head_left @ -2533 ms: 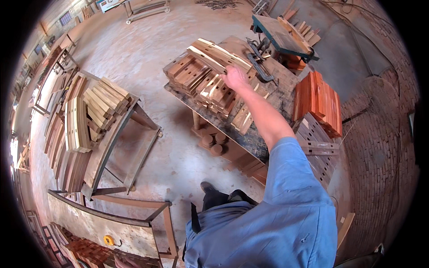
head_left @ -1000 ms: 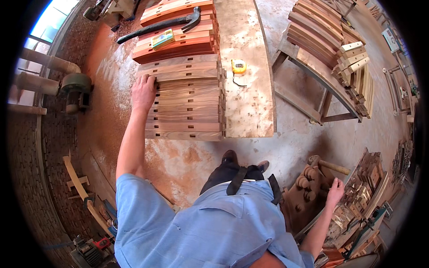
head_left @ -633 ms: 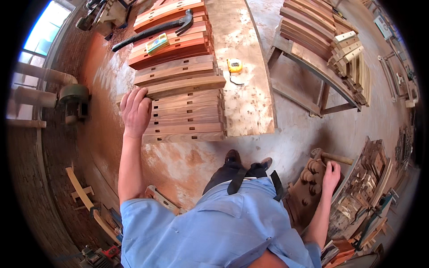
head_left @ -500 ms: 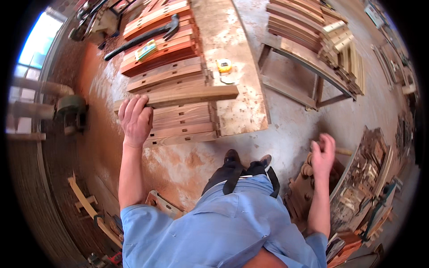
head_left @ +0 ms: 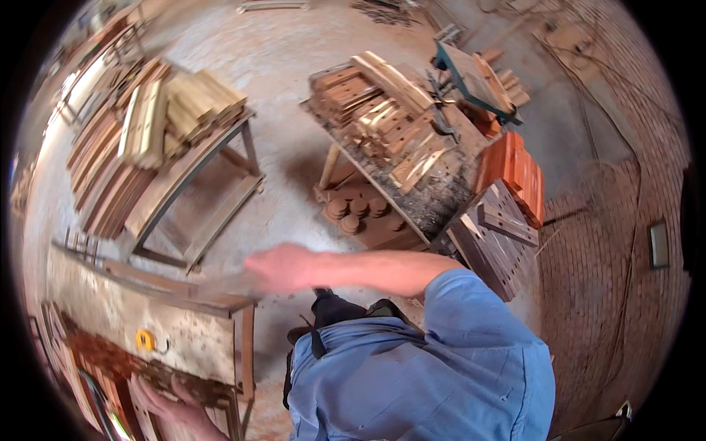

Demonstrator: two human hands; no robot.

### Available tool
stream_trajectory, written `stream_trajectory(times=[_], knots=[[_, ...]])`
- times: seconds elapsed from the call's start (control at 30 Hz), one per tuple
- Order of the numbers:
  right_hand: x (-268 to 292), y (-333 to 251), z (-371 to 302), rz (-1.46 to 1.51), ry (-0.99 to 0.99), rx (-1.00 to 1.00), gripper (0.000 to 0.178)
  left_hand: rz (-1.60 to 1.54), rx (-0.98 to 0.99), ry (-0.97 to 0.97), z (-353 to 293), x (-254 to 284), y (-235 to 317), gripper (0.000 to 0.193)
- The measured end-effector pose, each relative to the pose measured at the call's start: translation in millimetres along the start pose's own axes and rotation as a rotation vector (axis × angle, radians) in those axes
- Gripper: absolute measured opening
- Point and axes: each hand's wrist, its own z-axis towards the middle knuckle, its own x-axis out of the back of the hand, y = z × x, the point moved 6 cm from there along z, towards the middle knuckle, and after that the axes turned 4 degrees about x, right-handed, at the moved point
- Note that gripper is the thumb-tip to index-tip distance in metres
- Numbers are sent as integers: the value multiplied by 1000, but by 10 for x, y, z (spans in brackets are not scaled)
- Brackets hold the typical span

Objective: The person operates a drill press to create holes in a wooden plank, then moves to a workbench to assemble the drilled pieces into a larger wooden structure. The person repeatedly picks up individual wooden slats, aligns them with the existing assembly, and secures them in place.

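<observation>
My right arm reaches across in front of me, and my right hand (head_left: 283, 269) is closed and smeared by motion. It appears to grip the end of a wooden bar (head_left: 213, 287), which runs leftward along the edge of the pale worktable (head_left: 95, 290) and is blurred too. At the lower left, my left hand (head_left: 176, 411) lies with its fingers apart over the wooden pieces by the worktable, holding nothing that shows. A yellow tape measure (head_left: 145, 339) rests on the worktable, not far from my left hand.
Stacked wooden strips (head_left: 110, 184) lie on a low stand (head_left: 180, 202) at the left. Ahead to the right, a bench (head_left: 434, 209) carries loose wood pieces (head_left: 382, 110). Orange-red boards (head_left: 515, 173) and drilled boards (head_left: 496, 246) lean beside it. Round wooden pieces (head_left: 353, 209) sit below the bench.
My view has swung to the right. The bar that was under my left hand now appears to be in my right hand, and my left hand has opened.
</observation>
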Motion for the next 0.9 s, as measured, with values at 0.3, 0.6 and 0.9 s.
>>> stream_trajectory(times=[0.3,0.6,0.9], knots=[[2455,2452,-981,-506,704,-705,38,-30,150,-364,-115,-530,113,39],[2943,3924,-1222,-585,712,-899,36,97,245,-477,-162,-380,5,43],[2853,4323,-892,-856,489,-1025,23,330,752,-511,-1764,429,-1375,50]])
